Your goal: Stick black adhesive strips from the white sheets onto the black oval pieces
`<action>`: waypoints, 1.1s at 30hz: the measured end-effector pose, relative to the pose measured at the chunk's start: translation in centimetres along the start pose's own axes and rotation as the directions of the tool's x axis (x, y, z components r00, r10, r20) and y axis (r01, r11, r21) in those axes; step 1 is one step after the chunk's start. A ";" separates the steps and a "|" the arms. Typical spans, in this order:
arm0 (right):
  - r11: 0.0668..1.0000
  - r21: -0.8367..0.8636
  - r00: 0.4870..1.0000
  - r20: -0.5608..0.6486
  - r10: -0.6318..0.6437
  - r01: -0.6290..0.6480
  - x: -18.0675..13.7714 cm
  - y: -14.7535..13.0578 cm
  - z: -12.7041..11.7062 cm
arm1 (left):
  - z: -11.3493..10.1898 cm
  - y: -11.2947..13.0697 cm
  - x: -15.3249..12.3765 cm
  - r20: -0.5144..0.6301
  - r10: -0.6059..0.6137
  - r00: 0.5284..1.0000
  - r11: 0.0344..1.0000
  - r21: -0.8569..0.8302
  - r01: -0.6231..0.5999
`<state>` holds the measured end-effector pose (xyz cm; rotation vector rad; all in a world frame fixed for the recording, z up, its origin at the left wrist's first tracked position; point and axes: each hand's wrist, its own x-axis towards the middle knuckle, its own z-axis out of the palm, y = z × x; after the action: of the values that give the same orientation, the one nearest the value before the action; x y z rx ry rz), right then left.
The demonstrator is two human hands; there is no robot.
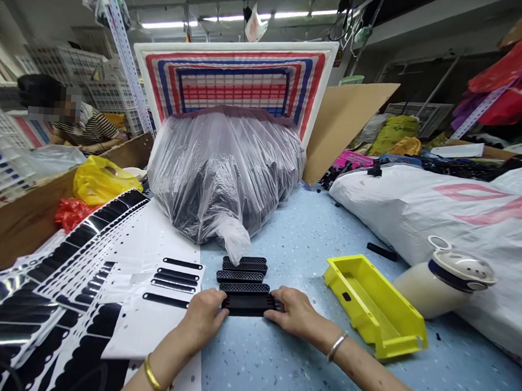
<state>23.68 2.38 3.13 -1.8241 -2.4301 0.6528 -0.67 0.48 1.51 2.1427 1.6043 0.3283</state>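
Note:
My left hand [202, 315] and my right hand [296, 312] grip opposite ends of a small group of flat black plastic bars [247, 305], lying side by side on the blue speckled table. The thumbs press at the near corners. Just beyond, several black bars with a mesh-patterned face [243, 276] lie in a row. To the left of my left hand, several thin black strips with a hole at each end [175, 277] rest on a white sheet [133, 326]. The undersides of the held bars are hidden.
A yellow bin [372, 304] and a cream bottle [443, 280] stand to the right, beside a large white sack [466, 204]. A stuffed clear plastic bag [226, 175] fills the back. Black sticker sheets [92, 237] cover the left. Another person [76, 117] sits far left.

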 end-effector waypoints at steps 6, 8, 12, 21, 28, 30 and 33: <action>0.998 0.001 0.998 -0.003 -0.058 0.058 1.4 0.0 -0.4 | -1.1 -1.1 2.0 0.000 -0.059 0.998 0.985 -0.162 0.058; 0.997 0.008 0.997 -0.042 -0.071 0.071 1.6 0.1 -0.2 | -1.2 -1.5 2.4 -0.017 -0.089 0.996 0.975 -0.207 0.083; 0.995 0.059 0.986 -0.146 -0.075 0.084 1.7 1.0 -0.4 | -0.7 -2.3 2.4 -0.132 -0.127 0.983 0.963 -0.253 0.091; 0.948 0.295 0.885 -0.464 0.037 0.115 8.2 2.2 -1.3 | 1.0 -1.4 6.6 -0.484 -0.245 0.840 0.845 -0.532 -0.060; 0.827 0.538 0.854 -0.496 0.154 0.164 7.7 -0.2 3.0 | 2.7 0.1 7.5 -0.458 -0.271 0.847 0.783 -0.617 -0.082; 0.792 0.583 0.855 -0.491 0.165 0.183 5.4 -0.6 3.9 | 3.1 0.8 5.5 -0.453 -0.275 0.848 0.777 -0.624 -0.081; 0.742 0.640 0.863 -0.473 0.179 0.198 2.1 -1.1 4.7 | 3.9 2.0 2.0 -0.445 -0.281 0.851 0.770 -0.634 -0.077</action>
<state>20.71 2.57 -1.26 -1.4221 -1.5547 0.7851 3.38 1.09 -1.07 1.4807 1.5492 1.3102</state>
